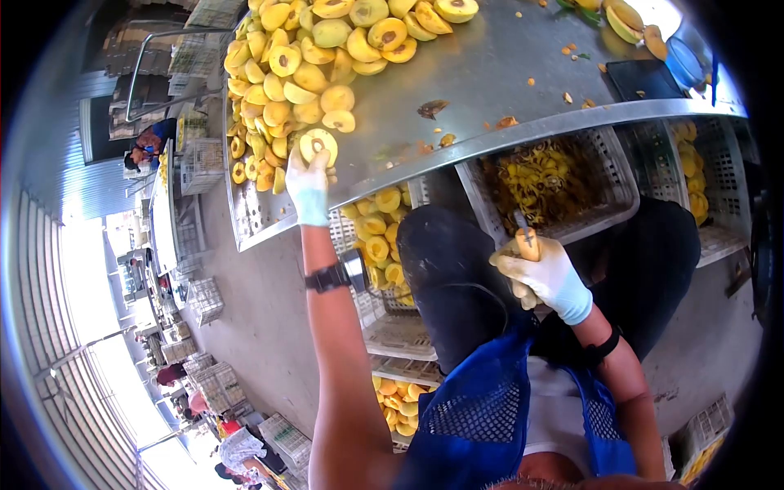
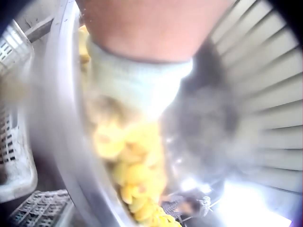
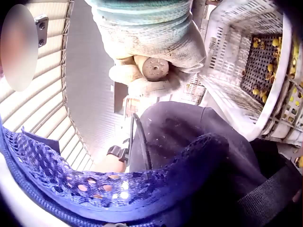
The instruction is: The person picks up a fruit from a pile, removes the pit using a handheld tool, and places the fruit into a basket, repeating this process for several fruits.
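At the table's near left corner my gloved left hand (image 1: 308, 186) pinches a yellow peach half (image 1: 318, 145), its round cut face turned up. Right beside it lies a large pile of peach halves (image 1: 282, 90), several with brown pit centres. In the left wrist view the glove (image 2: 135, 87) is blurred and its fingers are mostly hidden. Over my lap the gloved right hand (image 1: 545, 276) grips a tool with a wooden handle (image 1: 528, 243) and a short metal tip (image 1: 520, 219). The right wrist view shows the handle's round end (image 3: 155, 69) between curled fingers.
The metal table (image 1: 482, 65) has a raised front edge. Below it, a white crate (image 1: 629, 184) holds yellow scraps. Another crate (image 1: 400, 339) with peach halves stands left of my knees. A dark tray (image 1: 645, 80) and blue container (image 1: 684, 61) sit at the far right.
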Tool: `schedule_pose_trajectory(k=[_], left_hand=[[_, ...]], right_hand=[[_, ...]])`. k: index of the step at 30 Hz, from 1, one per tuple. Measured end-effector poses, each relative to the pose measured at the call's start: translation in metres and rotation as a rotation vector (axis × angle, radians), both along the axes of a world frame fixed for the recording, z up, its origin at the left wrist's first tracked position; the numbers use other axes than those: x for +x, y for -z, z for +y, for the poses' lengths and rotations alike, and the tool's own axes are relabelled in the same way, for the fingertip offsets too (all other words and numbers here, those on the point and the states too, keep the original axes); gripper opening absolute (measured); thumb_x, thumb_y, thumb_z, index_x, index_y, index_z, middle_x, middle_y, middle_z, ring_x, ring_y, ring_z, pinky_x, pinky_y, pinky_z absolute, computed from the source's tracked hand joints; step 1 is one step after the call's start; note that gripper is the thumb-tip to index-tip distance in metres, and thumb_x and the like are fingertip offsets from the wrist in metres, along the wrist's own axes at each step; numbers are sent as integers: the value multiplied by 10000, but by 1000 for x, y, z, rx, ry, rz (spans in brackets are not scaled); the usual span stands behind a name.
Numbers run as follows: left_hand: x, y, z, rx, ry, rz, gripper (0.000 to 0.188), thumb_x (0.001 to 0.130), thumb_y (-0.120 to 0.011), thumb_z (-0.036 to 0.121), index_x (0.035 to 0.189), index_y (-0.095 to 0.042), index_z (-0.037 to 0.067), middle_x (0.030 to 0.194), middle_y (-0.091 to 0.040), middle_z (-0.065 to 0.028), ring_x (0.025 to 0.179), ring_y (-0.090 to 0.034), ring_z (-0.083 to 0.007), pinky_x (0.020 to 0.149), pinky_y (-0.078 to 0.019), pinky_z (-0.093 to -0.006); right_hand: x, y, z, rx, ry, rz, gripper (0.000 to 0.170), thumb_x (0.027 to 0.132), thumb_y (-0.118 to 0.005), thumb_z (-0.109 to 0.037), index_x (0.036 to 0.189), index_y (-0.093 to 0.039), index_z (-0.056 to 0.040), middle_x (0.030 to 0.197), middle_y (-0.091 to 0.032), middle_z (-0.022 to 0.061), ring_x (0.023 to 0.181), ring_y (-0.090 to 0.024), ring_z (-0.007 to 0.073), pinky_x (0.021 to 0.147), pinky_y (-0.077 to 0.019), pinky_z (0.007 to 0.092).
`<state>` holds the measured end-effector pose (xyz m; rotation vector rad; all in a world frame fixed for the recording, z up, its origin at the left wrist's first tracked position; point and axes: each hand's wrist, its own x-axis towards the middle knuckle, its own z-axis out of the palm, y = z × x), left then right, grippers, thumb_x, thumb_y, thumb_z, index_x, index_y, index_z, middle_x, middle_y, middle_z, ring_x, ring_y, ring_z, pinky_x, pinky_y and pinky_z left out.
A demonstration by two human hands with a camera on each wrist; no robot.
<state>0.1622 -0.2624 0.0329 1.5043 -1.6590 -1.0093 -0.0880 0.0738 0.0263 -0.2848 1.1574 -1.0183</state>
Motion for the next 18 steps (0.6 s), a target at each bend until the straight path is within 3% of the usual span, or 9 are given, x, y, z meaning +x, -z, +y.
schedule_pose_trajectory(k=[3, 5, 9, 10, 12, 18], left_hand=[[-38, -36, 77, -45, 109, 6, 428, 942, -671, 116, 1344, -610, -18, 980, -703, -84, 650, -633, -114, 567, -543, -252], [-55, -42, 122, -59, 248, -45, 494, 926, -683, 110, 1392, -593, -28, 1042, -704, -89, 673, -628, -107, 579, -537, -248], [-79, -33, 187, -47, 508, -118, 547, 919, -700, 114, 1435, -575, -20, 1078, -712, -84, 693, -624, -90, 606, -541, -237], [-85, -29, 199, -64, 557, -136, 544, 915, -704, 120, 1427, -582, -19, 1069, -716, -84, 693, -620, -85, 614, -541, -235], [-91, -25, 217, -112, 610, -170, 539, 907, -713, 134, 1411, -595, -17, 1051, -723, -83, 691, -613, -75, 630, -541, -232], [-100, -29, 238, -416, 675, -263, 550, 864, -739, 199, 1354, -626, -23, 1168, -732, -202, 967, -727, -306, 894, -568, -372]], right_hand=[[7, -9, 2, -51, -48, 157, 217, 942, -719, -239, 1001, -709, -31, 647, -635, 30, 441, -527, 72, 421, -417, 231], [10, -15, 3, -50, -61, 242, 213, 927, -709, -266, 985, -706, -61, 657, -654, 21, 471, -541, 65, 451, -434, 243], [12, -15, 8, -162, -14, 453, 265, 913, -710, -284, 926, -674, -22, 666, -677, 88, 562, -692, 160, 577, -546, 318], [10, -20, 9, -138, -37, 500, 278, 909, -702, -295, 899, -663, -20, 689, -696, 133, 613, -735, 219, 637, -574, 359], [8, -21, 12, -128, -48, 567, 279, 911, -696, -302, 891, -663, -25, 688, -705, 136, 618, -736, 242, 643, -577, 369], [10, 0, 24, -362, -21, 952, 281, 942, -673, -287, 861, -625, -22, 614, -673, 124, 620, -728, 314, 649, -585, 407]])
